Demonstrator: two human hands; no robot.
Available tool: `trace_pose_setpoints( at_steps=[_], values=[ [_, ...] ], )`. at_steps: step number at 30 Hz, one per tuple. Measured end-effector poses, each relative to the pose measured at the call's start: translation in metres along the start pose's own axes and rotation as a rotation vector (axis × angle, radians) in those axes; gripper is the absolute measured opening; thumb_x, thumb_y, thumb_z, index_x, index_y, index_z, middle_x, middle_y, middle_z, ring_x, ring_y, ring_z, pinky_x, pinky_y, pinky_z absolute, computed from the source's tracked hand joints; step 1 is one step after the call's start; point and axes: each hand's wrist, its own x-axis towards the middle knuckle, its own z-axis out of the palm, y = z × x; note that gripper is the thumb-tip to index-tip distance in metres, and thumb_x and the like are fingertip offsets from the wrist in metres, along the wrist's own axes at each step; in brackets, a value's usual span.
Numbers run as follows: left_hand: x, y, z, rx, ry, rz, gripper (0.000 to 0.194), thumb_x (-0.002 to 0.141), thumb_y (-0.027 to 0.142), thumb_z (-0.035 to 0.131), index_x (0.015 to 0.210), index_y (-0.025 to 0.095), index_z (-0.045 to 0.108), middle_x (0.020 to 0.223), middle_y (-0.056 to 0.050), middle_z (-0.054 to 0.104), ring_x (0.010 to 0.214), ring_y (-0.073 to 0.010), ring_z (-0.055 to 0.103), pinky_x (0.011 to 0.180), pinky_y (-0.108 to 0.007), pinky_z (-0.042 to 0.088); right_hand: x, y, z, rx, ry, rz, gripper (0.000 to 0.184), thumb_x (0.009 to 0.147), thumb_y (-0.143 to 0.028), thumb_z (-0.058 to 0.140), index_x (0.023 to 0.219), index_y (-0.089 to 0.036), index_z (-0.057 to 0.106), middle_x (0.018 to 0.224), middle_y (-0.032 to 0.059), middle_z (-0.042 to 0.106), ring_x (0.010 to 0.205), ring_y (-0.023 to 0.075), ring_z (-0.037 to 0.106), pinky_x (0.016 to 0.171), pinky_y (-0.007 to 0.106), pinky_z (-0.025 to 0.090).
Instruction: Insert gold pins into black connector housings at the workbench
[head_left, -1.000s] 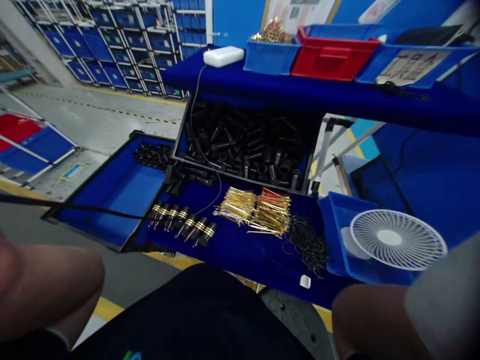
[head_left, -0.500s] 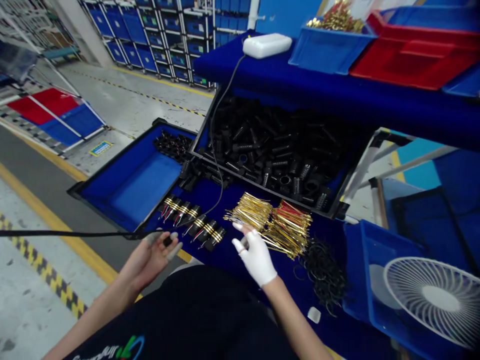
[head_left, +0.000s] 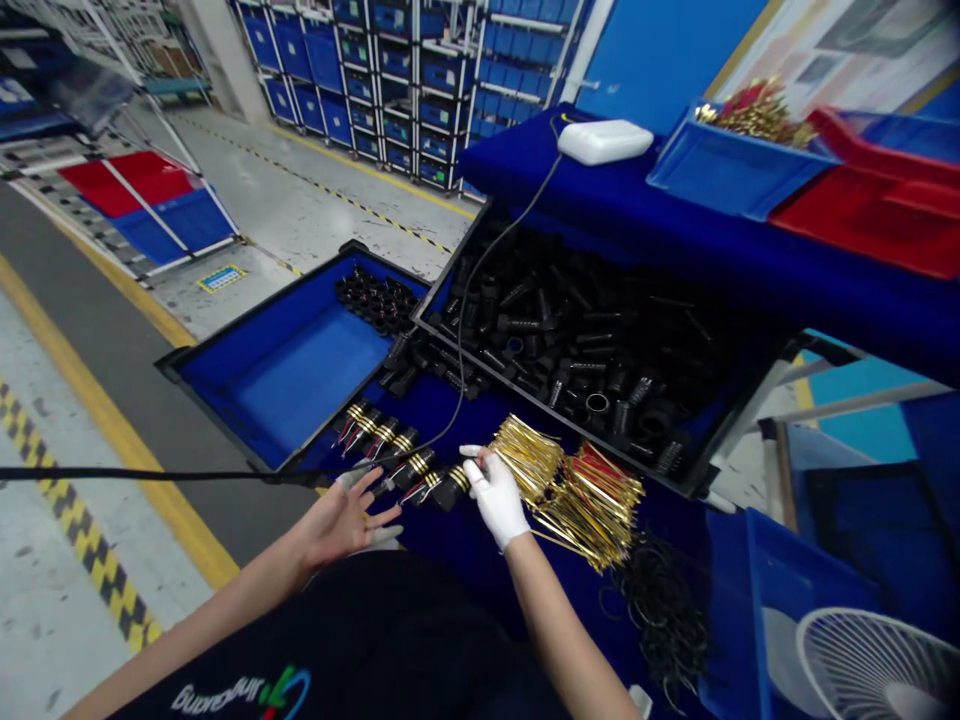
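Blue felt-covered workbench [head_left: 495, 400], row of black connectors with gold bands [head_left: 397, 450], bundled gold-coloured wires [head_left: 577, 500], tangled black wires [head_left: 664, 620], black tray of plastic parts [head_left: 525, 388]

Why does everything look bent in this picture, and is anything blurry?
In the head view, the wide lens makes the blue metal storage racks lean and the yellow floor line curve; light is even, with soft shadows; the bundled gold wires look slightly soft, their single strands hard to separate.

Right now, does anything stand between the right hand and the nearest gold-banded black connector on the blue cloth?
Nothing visible does: the gloved right hand lies beside the end gold-banded black connector; I cannot tell whether they touch.
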Motion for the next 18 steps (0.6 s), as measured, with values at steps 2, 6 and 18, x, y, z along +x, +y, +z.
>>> trace_pose_setpoints(
  at_steps=[2,6,18],
  values=[
    [0.006,-0.002,0.003,0.003,-0.008,-0.02,0.069,0.086,0.045,0.068,0.147,0.038,0.036,0.152,-0.007,0.041,0.137,-0.0403,0.046,0.109,-0.061,0.04,0.011,-0.007,0.014,-0.011,-0.04,-0.032,0.034,0.093,-0.033,0.051,0.121,-0.02,0.065,0.097,0.0052,0.071,0.078,0.0175,0.066,0.068,0.029,0.054],
    [0.024,-0.008,0.015,-0.007,-0.124,-0.001,0.047,0.085,0.039,0.071,0.128,0.03,0.053,0.132,-0.005,0.06,0.118,-0.0339,0.062,0.107,-0.059,0.042,0.03,-0.013,0.049,-0.067,-0.064,-0.108,0.027,0.09,-0.024,0.055,0.113,-0.021,0.068,0.102,0.004,0.073,0.094,0.0196,0.068,0.091,0.036,0.052],
    [0.029,-0.017,0.072,0.174,-0.051,0.174,0.043,0.077,0.027,0.082,0.115,0.023,0.062,0.096,-0.004,0.073,0.078,-0.0165,0.071,0.072,-0.028,0.057,0.027,-0.037,0.032,-0.236,-0.055,-0.343,0.055,0.098,-0.029,0.049,0.153,-0.028,0.04,0.151,0.0079,0.048,0.14,0.0242,0.046,0.118,0.046,0.037]
  ],
)
